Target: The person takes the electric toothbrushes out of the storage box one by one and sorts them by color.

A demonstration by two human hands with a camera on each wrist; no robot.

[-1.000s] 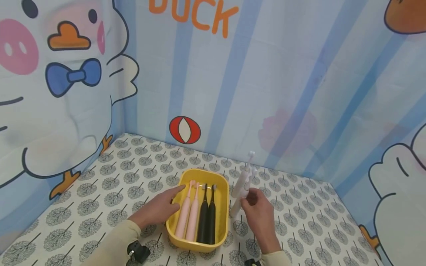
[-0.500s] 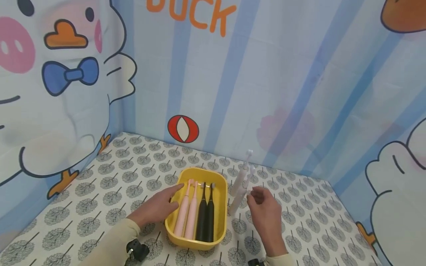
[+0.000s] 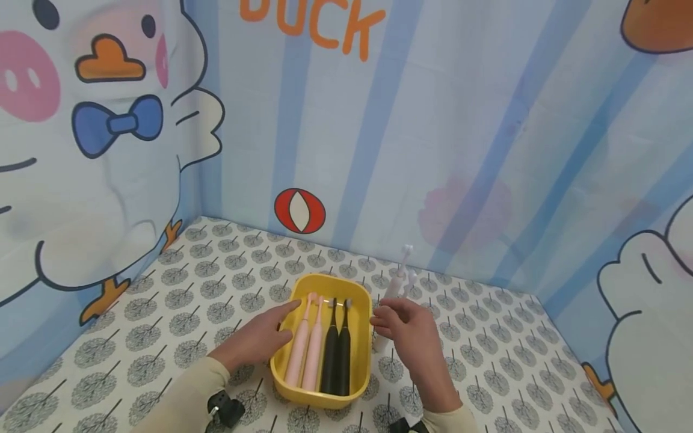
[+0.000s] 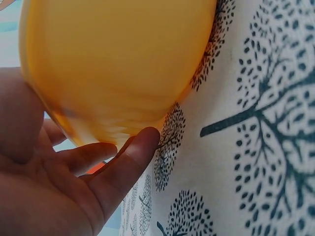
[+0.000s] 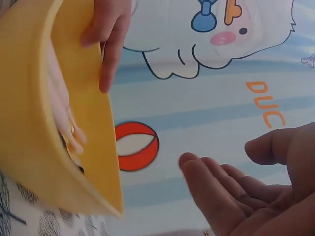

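Observation:
Two pink electric toothbrushes and two black electric toothbrushes lie side by side in a yellow bin. My left hand holds the bin's left wall, its thumb over the rim; in the left wrist view, fingertips meet the outer wall. My right hand hovers right of the bin holding nothing, fingers loosely bent, thumb apart from them in the right wrist view. Behind it, two white electric toothbrushes stand upright on the table, their lower parts partly hidden by the hand.
A tree-patterned cloth covers the table. Beyond its back edge hangs a striped blue curtain printed with ducks and a red ball. A small black device is strapped at my left wrist.
My right hand first drew away from the white toothbrushes to the right, letting go, then came back left toward the bin's rim. The left hand and bin stay put.

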